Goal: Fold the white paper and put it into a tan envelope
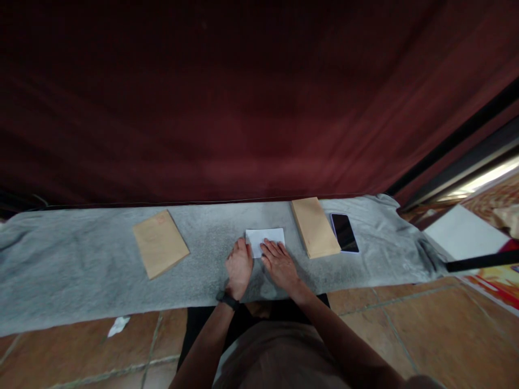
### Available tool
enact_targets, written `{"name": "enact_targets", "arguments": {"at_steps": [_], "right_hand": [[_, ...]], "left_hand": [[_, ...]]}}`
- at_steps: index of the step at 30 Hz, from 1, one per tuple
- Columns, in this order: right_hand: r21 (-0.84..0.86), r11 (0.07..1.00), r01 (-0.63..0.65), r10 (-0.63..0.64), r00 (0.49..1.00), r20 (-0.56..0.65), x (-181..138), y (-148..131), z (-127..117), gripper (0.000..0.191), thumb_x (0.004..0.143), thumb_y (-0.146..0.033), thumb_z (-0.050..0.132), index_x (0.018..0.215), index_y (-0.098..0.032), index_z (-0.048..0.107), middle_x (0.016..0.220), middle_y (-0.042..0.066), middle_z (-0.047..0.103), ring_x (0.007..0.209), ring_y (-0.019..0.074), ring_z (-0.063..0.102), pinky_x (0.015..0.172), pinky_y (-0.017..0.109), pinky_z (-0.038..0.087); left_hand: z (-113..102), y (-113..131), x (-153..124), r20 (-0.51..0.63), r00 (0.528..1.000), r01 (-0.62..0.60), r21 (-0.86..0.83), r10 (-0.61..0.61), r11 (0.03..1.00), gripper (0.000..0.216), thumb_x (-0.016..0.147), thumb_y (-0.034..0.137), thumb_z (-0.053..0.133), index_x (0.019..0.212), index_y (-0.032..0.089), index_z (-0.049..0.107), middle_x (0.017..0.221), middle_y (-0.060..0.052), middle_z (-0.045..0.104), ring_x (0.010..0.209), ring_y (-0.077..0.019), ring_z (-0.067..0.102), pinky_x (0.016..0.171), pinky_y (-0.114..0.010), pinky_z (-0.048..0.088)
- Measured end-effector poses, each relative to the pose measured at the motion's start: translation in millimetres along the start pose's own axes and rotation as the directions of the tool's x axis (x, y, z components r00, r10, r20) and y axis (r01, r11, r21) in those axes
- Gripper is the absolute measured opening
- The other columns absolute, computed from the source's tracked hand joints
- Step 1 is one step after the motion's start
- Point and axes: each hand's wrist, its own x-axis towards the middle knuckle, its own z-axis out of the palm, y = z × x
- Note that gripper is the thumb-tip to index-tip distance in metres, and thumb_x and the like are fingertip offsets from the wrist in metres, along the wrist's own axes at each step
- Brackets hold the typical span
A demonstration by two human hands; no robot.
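A small white sheet of paper (254,235), seemingly folded, lies on the grey cloth in front of me. My right hand (279,266) rests on its right half, palm down with the fingers stretched out flat. At the paper's left edge, my left hand (239,266) is closed, its curled fingers and thumb gripping that edge; the exact pinch is partly hidden. A dark band sits on the left wrist. Right of the paper lies a stack of brown envelopes (316,227), and further left on the cloth are more brown envelopes (160,243).
A phone (345,233) with a dark screen lies against the right-hand envelopes. Grey cloth (81,259) covers the long narrow surface, with a dark red curtain (251,129) behind it. A white box (466,232) stands at far right. Crumpled white paper (119,326) lies on the tiled floor.
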Motion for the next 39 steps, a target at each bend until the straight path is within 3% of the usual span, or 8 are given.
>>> {"name": "enact_targets", "arguments": {"at_steps": [2, 5, 9, 18, 23, 27, 33, 39], "right_hand": [[-0.016, 1.0, 0.001, -0.001, 1.0, 0.012, -0.2, 0.6, -0.4, 0.044, 0.109, -0.028, 0.045, 0.151, -0.02, 0.052, 0.16, 0.011, 0.048, 0.147, 0.0243, 0.047, 0.125, 0.049, 0.033], [-0.026, 0.999, 0.027, -0.026, 0.999, 0.026, -1.4, 3.0, -0.3, 0.044, 0.109, -0.026, 0.042, 0.151, -0.018, 0.052, 0.161, 0.01, 0.047, 0.148, 0.0234, 0.045, 0.126, 0.048, 0.031], [-0.024, 0.999, 0.031, -0.03, 0.999, 0.012, -1.7, 5.2, 3.0, 0.045, 0.109, -0.026, 0.042, 0.153, -0.019, 0.051, 0.161, 0.009, 0.047, 0.149, 0.0224, 0.044, 0.126, 0.047, 0.032], [-0.005, 1.0, 0.022, -0.022, 0.999, -0.042, -2.4, 3.3, 2.9, 0.043, 0.108, -0.024, 0.041, 0.148, -0.016, 0.055, 0.157, 0.01, 0.052, 0.148, 0.0205, 0.045, 0.126, 0.045, 0.032], [-0.031, 0.999, 0.006, -0.007, 0.999, -0.035, -16.8, -1.5, -1.1, 0.045, 0.108, -0.03, 0.046, 0.152, -0.021, 0.052, 0.162, 0.009, 0.046, 0.15, 0.0239, 0.042, 0.125, 0.049, 0.032], [-0.043, 0.996, -0.074, 0.071, 0.995, -0.071, -22.6, -2.8, 1.0, 0.045, 0.107, -0.029, 0.048, 0.152, -0.023, 0.053, 0.162, 0.009, 0.044, 0.151, 0.0254, 0.042, 0.124, 0.049, 0.033], [-0.047, 0.996, -0.073, 0.069, 0.994, -0.089, -19.5, -2.9, 7.9, 0.042, 0.106, -0.025, 0.049, 0.145, -0.019, 0.06, 0.159, 0.01, 0.048, 0.146, 0.026, 0.048, 0.123, 0.048, 0.035], [-0.044, 0.988, -0.146, 0.138, 0.98, -0.141, -6.3, 8.2, 3.2, 0.042, 0.108, -0.025, 0.042, 0.145, -0.016, 0.059, 0.155, 0.01, 0.054, 0.144, 0.0232, 0.051, 0.122, 0.044, 0.037]], "left_hand": [[6.5, -1.1, -10.4, -0.109, 0.976, -0.193, -0.028, 0.189, 0.981, 0.037, 0.106, 0.025, 0.033, 0.126, 0.014, 0.062, 0.116, -0.017, 0.072, 0.11, -0.0277, 0.069, 0.095, -0.041, 0.052], [20.7, -5.5, -35.4, -0.202, 0.887, -0.428, -0.023, 0.415, 0.904, 0.044, 0.106, 0.029, 0.036, 0.143, 0.013, 0.055, 0.14, -0.018, 0.065, 0.133, -0.0286, 0.059, 0.112, -0.046, 0.046], [36.6, -16.2, -67.4, -0.144, 0.847, -0.509, 0.056, 0.511, 0.859, 0.062, 0.106, 0.044, 0.04, 0.155, 0.006, 0.041, 0.157, -0.02, 0.051, 0.15, -0.0305, 0.042, 0.123, -0.05, 0.036], [38.1, -17.9, -75.5, -0.06, 0.88, -0.462, 0.11, 0.47, 0.88, 0.067, 0.104, 0.049, 0.042, 0.156, 0.005, 0.043, 0.164, -0.02, 0.04, 0.155, -0.0368, 0.03, 0.124, -0.056, 0.032], [33.6, -22.6, -73.4, -0.064, 0.89, -0.447, 0.069, 0.451, 0.892, 0.055, 0.105, 0.035, 0.038, 0.152, 0.009, 0.05, 0.162, -0.02, 0.043, 0.151, -0.0343, 0.04, 0.121, -0.054, 0.037], [28.0, -11.1, -53.6, -0.071, 0.918, -0.388, 0.041, 0.39, 0.921, 0.051, 0.105, 0.03, 0.036, 0.146, 0.007, 0.057, 0.153, -0.021, 0.054, 0.143, -0.0332, 0.051, 0.116, -0.051, 0.042], [34.4, 9.3, -2.2, -0.061, 0.895, -0.442, 0.009, 0.442, 0.897, 0.054, 0.105, 0.031, 0.036, 0.153, 0.012, 0.05, 0.164, -0.016, 0.042, 0.155, -0.0318, 0.033, 0.125, -0.055, 0.03], [48.8, -5.0, 0.9, -0.116, 0.917, -0.384, -0.004, 0.381, 0.923, 0.059, 0.105, 0.036, 0.036, 0.157, 0.009, 0.043, 0.165, -0.021, 0.037, 0.157, -0.0326, 0.029, 0.125, -0.056, 0.028]]}}
